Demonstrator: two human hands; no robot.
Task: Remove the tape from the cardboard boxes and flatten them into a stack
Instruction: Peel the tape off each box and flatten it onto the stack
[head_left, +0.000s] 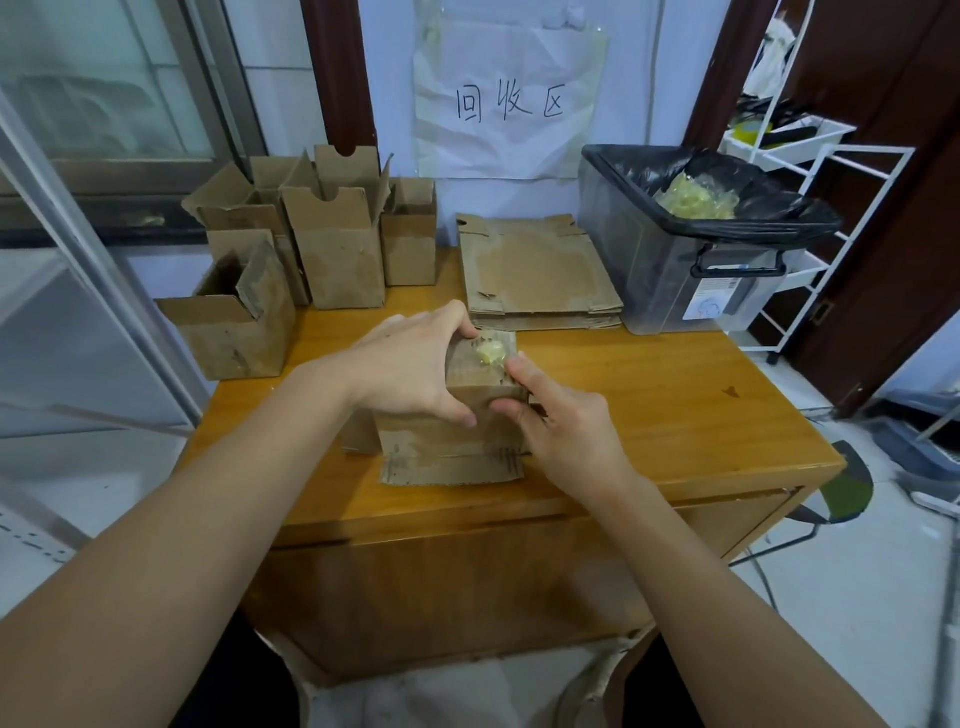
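A small cardboard box (467, 431) lies on the wooden table (675, 405) in front of me, with a crumpled wad of yellowish tape (491, 353) on its far end. My left hand (410, 364) grips that end of the box, thumb on the near face and fingers over the far edge. My right hand (561, 426) touches the box's right side, with its index finger stretched toward the tape and the thumb against the box. A stack of flattened boxes (540, 275) lies at the back of the table.
Several upright open boxes (332, 244) stand at the table's back left. A clear plastic bin (691, 260) lined with a black bag holds wads of tape at the back right. A white wire rack (800, 171) stands further right.
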